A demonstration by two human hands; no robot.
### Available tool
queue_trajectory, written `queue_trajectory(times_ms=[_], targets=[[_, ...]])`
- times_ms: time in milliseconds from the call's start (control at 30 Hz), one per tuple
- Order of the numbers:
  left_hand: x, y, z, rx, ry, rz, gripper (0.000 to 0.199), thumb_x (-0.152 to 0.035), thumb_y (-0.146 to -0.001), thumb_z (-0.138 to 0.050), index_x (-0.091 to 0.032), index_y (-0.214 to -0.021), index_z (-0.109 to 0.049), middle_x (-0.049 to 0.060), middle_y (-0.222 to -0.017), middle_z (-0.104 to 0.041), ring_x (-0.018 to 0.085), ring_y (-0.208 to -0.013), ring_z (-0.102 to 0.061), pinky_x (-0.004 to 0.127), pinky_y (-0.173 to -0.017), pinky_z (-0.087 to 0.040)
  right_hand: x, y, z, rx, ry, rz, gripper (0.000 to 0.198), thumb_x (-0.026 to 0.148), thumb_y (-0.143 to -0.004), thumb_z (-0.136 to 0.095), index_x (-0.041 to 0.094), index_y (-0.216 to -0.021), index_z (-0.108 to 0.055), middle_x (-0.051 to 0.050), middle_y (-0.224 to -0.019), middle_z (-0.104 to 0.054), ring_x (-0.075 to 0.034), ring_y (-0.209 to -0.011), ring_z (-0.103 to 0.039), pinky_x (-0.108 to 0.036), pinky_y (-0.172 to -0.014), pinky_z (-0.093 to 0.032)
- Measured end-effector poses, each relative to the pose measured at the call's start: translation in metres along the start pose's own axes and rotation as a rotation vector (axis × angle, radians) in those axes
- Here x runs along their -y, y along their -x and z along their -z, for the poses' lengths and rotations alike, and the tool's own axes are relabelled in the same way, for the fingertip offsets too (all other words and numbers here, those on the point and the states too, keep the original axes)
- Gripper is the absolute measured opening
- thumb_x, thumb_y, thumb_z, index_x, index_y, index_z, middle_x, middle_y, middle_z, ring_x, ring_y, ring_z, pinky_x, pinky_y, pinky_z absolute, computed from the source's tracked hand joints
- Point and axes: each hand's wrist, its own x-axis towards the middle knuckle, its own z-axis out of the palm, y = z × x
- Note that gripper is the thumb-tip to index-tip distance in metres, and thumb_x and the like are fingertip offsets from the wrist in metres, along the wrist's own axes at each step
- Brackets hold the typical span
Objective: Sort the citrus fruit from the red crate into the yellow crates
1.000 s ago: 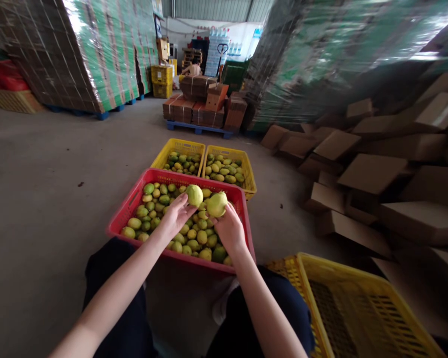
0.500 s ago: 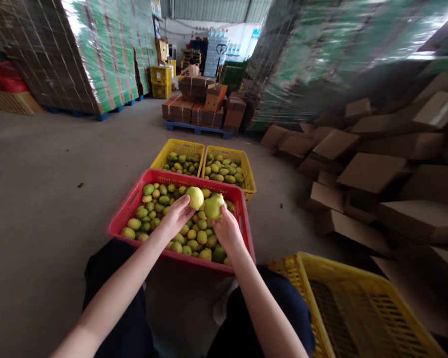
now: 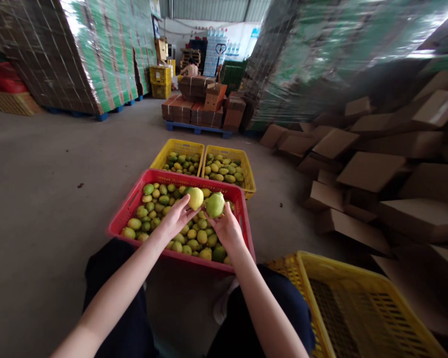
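My left hand point(image 3: 178, 217) holds a pale yellow lemon point(image 3: 196, 198) between thumb and fingers. Close beside it, my right hand point(image 3: 227, 226) has its fingers around a larger, greener lemon point(image 3: 215, 205) with a bumpy end. Both fruits are held up over a red crate point(image 3: 251, 243) of green and yellow lemons point(image 3: 157, 208). My hands cover part of the fruit lying in the crate's middle.
Behind the red crate stand two yellow crates point(image 3: 205, 161) of similar fruit. An open yellow crate point(image 3: 362, 308) is by my right knee. Cardboard boxes point(image 3: 371, 171) are heaped at right. Farther back are a loaded blue pallet point(image 3: 197, 129) and a person point(image 3: 190, 68).
The greener lemon has turned in my right hand, and the fingers there have shifted underneath it. My left hand keeps the yellow lemon in nearly the same place.
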Motion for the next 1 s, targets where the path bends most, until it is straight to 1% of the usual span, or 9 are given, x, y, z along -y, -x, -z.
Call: queue_trajectory(times_ms=[233,333,433,533,667,767,833,900,1000], targets=[[-0.004,0.001,0.0,0.045,0.007,0.036,0.033,-0.032,-0.082,-0.065,-0.012,-0.107,-0.064,0.011,-0.102,-0.07,0.02,-0.098,-0.066,0.03,-0.089,-0.054,0.004,0.006,-0.004,0.041,0.013,-0.078,0.026,0.042,-0.082,-0.059,0.021,-0.094,-0.067,-0.002,-0.09,-0.074,-0.016,-0.077,-0.069,-0.025,-0.064,-0.056],[-0.001,0.002,-0.001,0.031,-0.061,0.079,0.029,-0.035,-0.081,-0.065,-0.013,-0.1,-0.066,0.008,-0.091,-0.071,0.016,-0.081,-0.069,0.025,-0.076,-0.057,0.009,0.005,-0.003,0.002,-0.021,-0.095,0.023,0.041,-0.082,-0.059,0.023,-0.095,-0.066,0.0,-0.086,-0.073,-0.013,-0.063,-0.066,-0.022,-0.053,-0.053],[0.014,0.008,0.003,0.056,-0.298,0.152,0.025,-0.031,-0.072,-0.074,-0.016,-0.09,-0.067,0.004,-0.078,-0.071,0.012,-0.061,-0.066,0.021,-0.058,-0.056,0.023,0.0,0.005,-0.105,-0.121,-0.111,0.018,0.038,-0.082,-0.058,0.023,-0.088,-0.064,0.0,-0.076,-0.071,-0.013,-0.06,-0.063,-0.022,-0.051,-0.051],[0.043,0.03,0.016,0.275,-0.643,0.375,0.021,-0.028,-0.062,-0.08,-0.018,-0.077,-0.07,0.002,-0.066,-0.068,0.012,-0.048,-0.062,0.022,-0.046,-0.051,0.044,-0.005,0.02,-0.264,-0.219,-0.067,0.015,0.035,-0.084,-0.055,0.021,-0.082,-0.062,-0.001,-0.071,-0.07,-0.014,-0.062,-0.063,-0.023,-0.052,-0.052],[0.086,0.072,0.045,0.595,-0.921,0.833,0.02,-0.04,-0.061,-0.079,-0.025,-0.07,-0.07,-0.002,-0.065,-0.067,0.017,-0.051,-0.065,0.029,-0.044,-0.05,0.06,-0.01,0.038,-0.363,-0.232,-0.011,0.015,0.034,-0.084,-0.054,0.022,-0.078,-0.059,0.001,-0.064,-0.066,-0.013,-0.058,-0.062,-0.024,-0.053,-0.053],[0.091,0.078,0.056,0.645,-1.008,1.037,0.016,-0.036,-0.063,-0.078,-0.023,-0.066,-0.069,-0.003,-0.062,-0.066,0.017,-0.053,-0.066,0.03,-0.046,-0.049,0.059,-0.01,0.043,-0.343,-0.207,-0.076,0.019,0.037,-0.084,-0.052,0.021,-0.077,-0.059,-0.001,-0.066,-0.067,-0.013,-0.06,-0.063,-0.024,-0.053,-0.053],[0.071,0.058,0.052,0.476,-0.908,0.868,0.013,-0.031,-0.066,-0.076,-0.019,-0.068,-0.07,0.002,-0.066,-0.066,0.021,-0.063,-0.068,0.032,-0.051,-0.05,0.054,-0.01,0.044,-0.301,-0.172,-0.098,0.018,0.037,-0.083,-0.052,0.021,-0.078,-0.059,-0.001,-0.069,-0.068,-0.014,-0.061,-0.064,-0.025,-0.051,-0.052],[0.034,0.024,0.044,0.161,-0.673,0.449,0.018,-0.03,-0.067,-0.076,-0.014,-0.074,-0.07,0.007,-0.073,-0.067,0.025,-0.074,-0.069,0.035,-0.062,-0.053,0.05,-0.01,0.045,-0.237,-0.109,-0.091,0.014,0.036,-0.081,-0.055,0.023,-0.077,-0.059,0.0,-0.068,-0.068,-0.015,-0.061,-0.064,-0.025,-0.048,-0.05],[-0.024,-0.024,0.035,0.021,-0.562,0.192,0.043,-0.046,-0.077,-0.065,-0.018,-0.109,-0.061,0.014,-0.111,-0.063,0.02,-0.097,-0.065,0.036,-0.089,-0.049,0.045,-0.012,0.046,-0.182,-0.046,-0.068,0.011,0.034,-0.077,-0.059,0.024,-0.075,-0.057,0.002,-0.063,-0.066,-0.015,-0.057,-0.063,-0.025,-0.045,-0.048]])
